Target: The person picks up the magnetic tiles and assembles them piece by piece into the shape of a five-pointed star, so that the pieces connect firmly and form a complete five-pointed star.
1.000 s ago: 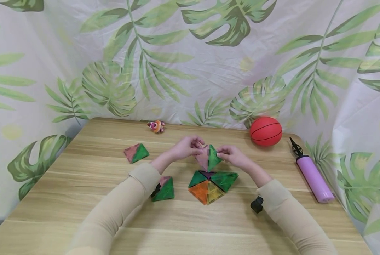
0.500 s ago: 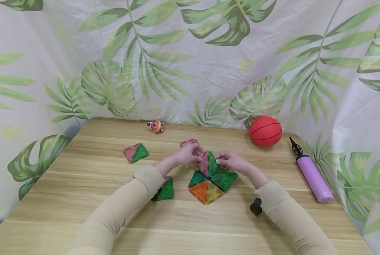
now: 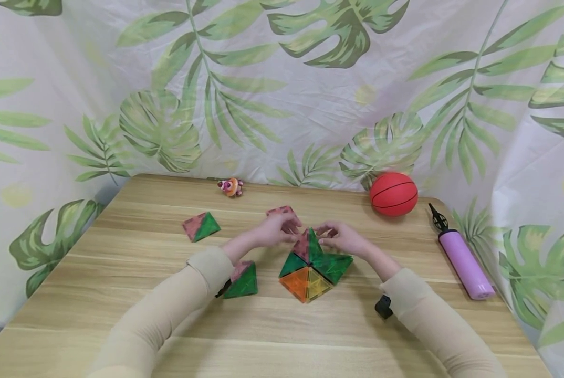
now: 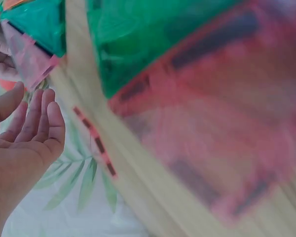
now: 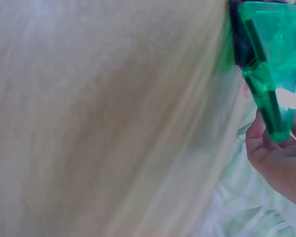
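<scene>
Translucent magnetic tiles form a small peaked structure in mid-table: an orange tile (image 3: 294, 284) and a yellow tile (image 3: 319, 286) in front, green tiles (image 3: 331, 266) at the sides. Behind them stand a joined pink tile (image 3: 301, 245) and green tile (image 3: 314, 247), tilted up to a point. Just left of that pair is my left hand (image 3: 278, 229), apart from it, its fingers loosely bent around nothing in the left wrist view. My right hand (image 3: 342, 239) lies close beside the upright green tile, fingers loose; the right wrist view partly hides its fingertips behind green tiles (image 5: 274, 64).
A pink tile (image 3: 282, 211) lies behind the left hand. Pink-and-green tile pairs lie at left (image 3: 209, 227) and near the left sleeve (image 3: 245, 282). Farther off are a small toy figure (image 3: 231, 187), a red ball (image 3: 394, 194) and a purple hand pump (image 3: 466, 265).
The joined pink and green tiles came down onto the structure's back. My left hand then drew away to the left, and the right hand's fingers loosened beside the green tile.
</scene>
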A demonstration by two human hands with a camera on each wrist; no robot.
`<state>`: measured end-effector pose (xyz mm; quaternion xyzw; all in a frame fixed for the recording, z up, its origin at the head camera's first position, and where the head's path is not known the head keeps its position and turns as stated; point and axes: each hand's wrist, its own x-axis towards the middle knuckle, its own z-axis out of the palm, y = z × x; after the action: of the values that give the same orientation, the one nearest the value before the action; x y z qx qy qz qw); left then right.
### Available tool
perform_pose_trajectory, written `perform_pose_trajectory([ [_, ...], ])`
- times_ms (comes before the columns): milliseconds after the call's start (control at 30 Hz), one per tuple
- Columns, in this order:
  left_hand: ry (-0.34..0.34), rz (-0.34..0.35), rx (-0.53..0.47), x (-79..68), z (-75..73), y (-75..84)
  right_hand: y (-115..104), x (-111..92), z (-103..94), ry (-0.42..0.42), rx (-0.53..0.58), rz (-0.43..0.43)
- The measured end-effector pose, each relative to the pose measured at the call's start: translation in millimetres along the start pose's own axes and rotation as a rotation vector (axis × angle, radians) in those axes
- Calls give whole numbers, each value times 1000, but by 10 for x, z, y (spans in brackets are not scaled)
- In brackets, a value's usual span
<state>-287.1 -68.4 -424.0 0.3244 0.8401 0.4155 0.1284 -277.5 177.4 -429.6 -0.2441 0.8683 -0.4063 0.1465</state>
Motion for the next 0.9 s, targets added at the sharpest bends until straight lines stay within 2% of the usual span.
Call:
perform_pose_trajectory([
  [100, -9, 42, 72, -77, -96, -16, -52, -24, -30, 22, -123, -121],
  [200, -28, 28, 107, -171, -183, -25, -124, -59, -50, -2, -242, -230],
  [367, -87, 11, 126, -373, -323, 6, -243, -128, -40, -130, -406, -412],
  [500, -136, 21, 190, -589, -406, 37, -300, -169, -4, -261, -455, -534],
  [600, -174, 7, 247, -767, -435, 40, -320, -201, 20, -334, -474, -564],
  [667, -193, -8, 290, -877, -442, 26, -321, -219, 33, -356, -494, -546],
  [800, -231, -31, 350, -1054, -437, -49, -304, -252, 54, -344, -524, -498],
  [900, -254, -43, 405, -1150, -419, -143, -296, -271, 71, -311, -527, -506],
])
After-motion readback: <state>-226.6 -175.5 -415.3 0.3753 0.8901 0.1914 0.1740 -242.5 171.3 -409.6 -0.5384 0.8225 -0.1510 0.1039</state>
